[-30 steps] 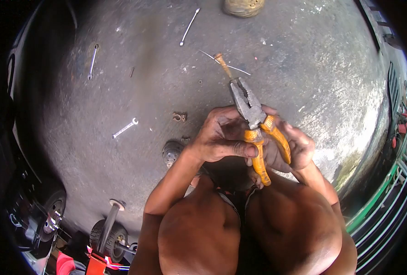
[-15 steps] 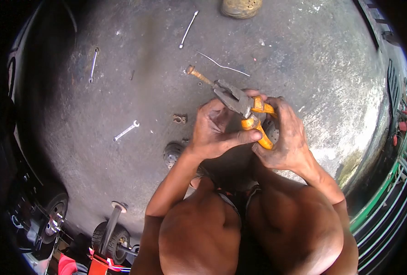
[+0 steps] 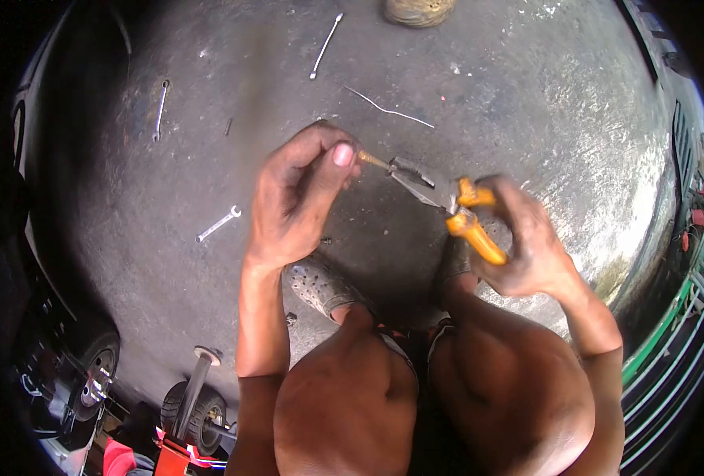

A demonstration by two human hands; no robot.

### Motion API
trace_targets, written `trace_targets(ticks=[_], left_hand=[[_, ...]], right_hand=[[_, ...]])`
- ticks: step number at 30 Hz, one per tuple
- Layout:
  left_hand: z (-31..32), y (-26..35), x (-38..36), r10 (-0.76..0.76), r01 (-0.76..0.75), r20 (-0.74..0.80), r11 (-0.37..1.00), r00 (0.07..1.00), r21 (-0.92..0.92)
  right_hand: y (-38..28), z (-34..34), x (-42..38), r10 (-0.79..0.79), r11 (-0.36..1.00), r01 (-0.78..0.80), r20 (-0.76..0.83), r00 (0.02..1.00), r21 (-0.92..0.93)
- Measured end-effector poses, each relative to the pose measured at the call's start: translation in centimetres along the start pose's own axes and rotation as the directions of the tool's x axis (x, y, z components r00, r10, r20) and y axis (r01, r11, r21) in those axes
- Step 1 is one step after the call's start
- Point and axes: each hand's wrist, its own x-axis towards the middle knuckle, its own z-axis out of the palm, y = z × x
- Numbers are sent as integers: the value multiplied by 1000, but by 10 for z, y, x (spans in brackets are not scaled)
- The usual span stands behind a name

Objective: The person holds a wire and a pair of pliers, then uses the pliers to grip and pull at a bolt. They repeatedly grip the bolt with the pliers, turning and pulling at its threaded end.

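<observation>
My right hand is closed around the yellow handles of a pair of pliers. The jaw tips meet the end of a rusty bolt, whose shank lies between the pliers and my other hand. My left hand pinches the bolt's far end between thumb and fingers, so its head is hidden. Both hands are raised above the concrete floor, in front of my knees.
Around the floor lie a wrench, a second wrench, a third wrench and a bent wire. A perforated shoe is below my left hand. A wheel stands lower left; green metal bars run along the right.
My left hand has left the pliers, moved left and taken hold of the bolt's head end. The pliers and right hand have shifted slightly right and down.
</observation>
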Motion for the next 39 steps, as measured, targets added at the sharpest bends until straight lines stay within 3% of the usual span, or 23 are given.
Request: trace_targets(ticks=[2,3,5,6,7,9,13,16,17,18,19,20,21,22,25,26,28,29,30,31,33,36,39], left_hand=[[0,-2,3,130,-129,43,991,991,-31],[1,-2,4,195,-192,64,980,979,-49],[8,8,3,152,-149,24,985,988,-80],[11,12,2,127,-126,2,987,992,-95],[7,13,1,43,-42,10,998,999,-45],[-4,14,-1,-126,125,22,991,992,51],[-8,24,-2,-268,252,100,956,958,149],[-5,8,-6,63,-60,89,998,994,-32],[-5,5,-3,154,-152,97,988,983,-32],[-5,1,0,245,-243,106,970,964,-33],[-4,1,2,333,-332,112,943,936,-31],[1,4,0,253,-252,31,967,967,-40],[9,11,-1,170,-173,-45,983,984,-57],[14,15,-2,89,-99,-120,992,989,-80],[-5,18,-6,-233,231,92,972,968,36],[-4,18,-6,-232,231,90,973,969,23],[-2,7,-6,29,-28,86,999,996,-18],[-1,3,-5,160,-158,78,987,984,-36],[-2,2,-4,246,-247,87,969,965,7],[-4,3,-2,279,-281,123,960,952,4],[-10,3,0,343,-349,188,937,920,-1],[5,11,-6,116,-106,48,977,992,-184],[13,13,-8,-49,40,-23,960,999,-278]], right_hand=[[5,-4,-4,47,908,-157,277,960,389],[9,-4,-6,54,786,-292,410,911,545],[13,-4,-7,-33,432,-566,640,768,702],[6,-9,-7,-20,809,-249,448,894,533],[-2,-8,-7,32,939,-132,302,953,318],[-17,-4,-7,2,978,-8,-29,1000,-211],[-21,-7,-11,31,899,-68,-92,995,-432],[-7,-17,-17,35,989,-62,202,979,132],[8,-22,-8,79,572,-587,674,735,573],[14,-15,-10,23,491,-603,682,731,629],[13,-12,-13,48,596,-518,617,785,613],[11,-9,-15,72,696,-435,547,834,571],[0,-9,-19,112,903,-247,362,925,350],[-8,-8,-20,74,996,-82,160,984,44],[-13,-3,-13,-16,979,10,-31,999,-204],[-16,-4,-13,35,976,-42,-36,999,-212],[-8,-11,-15,140,969,-187,262,955,164],[5,-13,-11,55,725,-398,529,847,562],[17,-15,-7,-34,319,-702,748,663,637],[21,-12,-6,-156,152,-757,772,617,636],[16,-14,-9,-54,387,-652,721,690,652],[16,-18,-13,-46,731,-369,582,812,573],[-1,-25,-17,-17,950,-107,390,921,293]])
